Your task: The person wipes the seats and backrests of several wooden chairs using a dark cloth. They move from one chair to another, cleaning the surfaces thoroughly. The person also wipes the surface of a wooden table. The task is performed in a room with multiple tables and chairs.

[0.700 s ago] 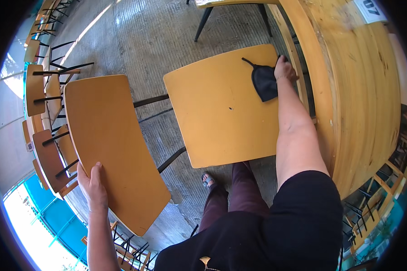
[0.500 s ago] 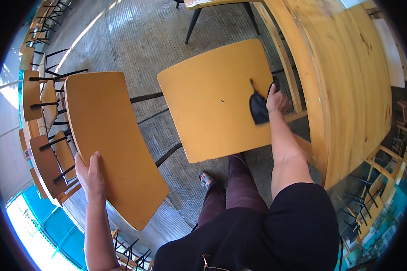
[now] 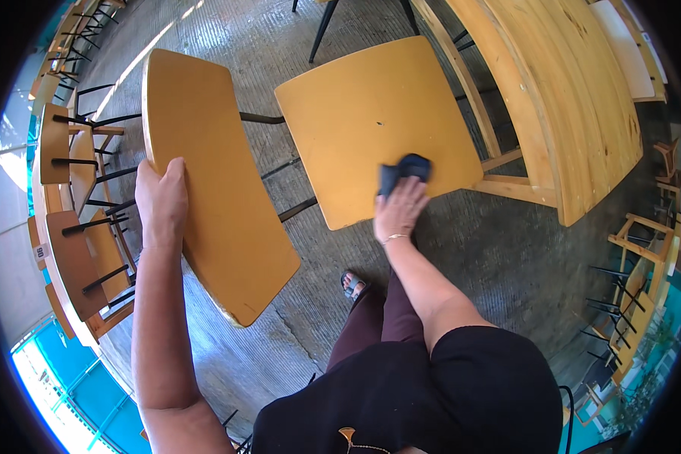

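A chair with a flat yellow-brown wooden seat (image 3: 363,106) and a curved backrest (image 3: 212,181) stands in front of me. My left hand (image 3: 163,198) is closed over the backrest's left edge, with the thumb on its near face. On the seat's near right part lies a bunched dark cloth (image 3: 410,170). My right hand (image 3: 402,208) holds it against the wood, fingers reaching over its near side. That hand is slightly blurred. Dark metal bars (image 3: 298,209) join seat and backrest. A small dark mark shows near the seat's middle.
To the right stands a wooden table (image 3: 545,83) with a leg and a low rail beside the seat. More chairs (image 3: 76,261) rest upturned at the left, and others (image 3: 632,318) at the right. My sandalled foot (image 3: 352,284) is on the ridged floor.
My right hand has moved the cloth left and nearer to me, from the seat's right edge. The backrest appears higher and farther right in view, with my left hand still on it.
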A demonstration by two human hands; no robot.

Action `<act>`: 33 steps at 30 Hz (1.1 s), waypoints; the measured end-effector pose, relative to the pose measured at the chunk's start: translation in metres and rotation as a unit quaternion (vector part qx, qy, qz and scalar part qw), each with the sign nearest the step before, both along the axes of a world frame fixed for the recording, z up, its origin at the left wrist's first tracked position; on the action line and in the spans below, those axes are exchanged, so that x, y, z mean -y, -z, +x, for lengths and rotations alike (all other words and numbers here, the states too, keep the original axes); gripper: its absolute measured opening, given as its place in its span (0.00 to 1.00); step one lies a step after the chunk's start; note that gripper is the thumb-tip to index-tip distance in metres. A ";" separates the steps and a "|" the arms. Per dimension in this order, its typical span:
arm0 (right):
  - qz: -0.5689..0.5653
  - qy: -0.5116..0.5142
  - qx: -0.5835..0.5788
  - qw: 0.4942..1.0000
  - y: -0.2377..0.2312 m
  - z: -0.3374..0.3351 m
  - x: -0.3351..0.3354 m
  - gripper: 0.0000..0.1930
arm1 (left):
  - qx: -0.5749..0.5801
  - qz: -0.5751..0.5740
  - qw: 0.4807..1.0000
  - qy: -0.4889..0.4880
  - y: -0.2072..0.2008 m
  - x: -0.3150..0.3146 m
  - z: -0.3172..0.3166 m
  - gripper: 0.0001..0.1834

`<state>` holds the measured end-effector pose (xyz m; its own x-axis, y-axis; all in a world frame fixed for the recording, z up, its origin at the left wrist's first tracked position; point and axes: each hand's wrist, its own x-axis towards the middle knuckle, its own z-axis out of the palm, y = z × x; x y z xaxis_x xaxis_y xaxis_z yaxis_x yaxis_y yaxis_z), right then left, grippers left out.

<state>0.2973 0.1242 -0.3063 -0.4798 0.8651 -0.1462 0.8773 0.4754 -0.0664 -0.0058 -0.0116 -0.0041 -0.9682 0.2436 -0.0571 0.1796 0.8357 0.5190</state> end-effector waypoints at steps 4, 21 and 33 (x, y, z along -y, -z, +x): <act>-0.076 -0.242 -0.043 0.966 0.003 -0.045 0.045 0.36 | 0.022 0.004 1.000 0.003 -0.005 -0.009 0.002 0.23; 0.107 -0.031 0.019 0.994 0.030 -0.138 -0.181 0.38 | 0.073 0.083 0.993 -0.029 -0.015 -0.021 0.013 0.13; -0.135 -0.309 0.044 0.940 -0.025 -0.049 -0.175 0.38 | 0.081 0.095 0.989 -0.078 -0.022 -0.029 0.019 0.14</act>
<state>0.2485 0.2996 -0.2816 -0.8548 0.3498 -0.3833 0.4460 0.8727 -0.1984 0.0127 0.0178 0.0181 -0.9769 0.1129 -0.1814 -0.0419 0.7315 0.6806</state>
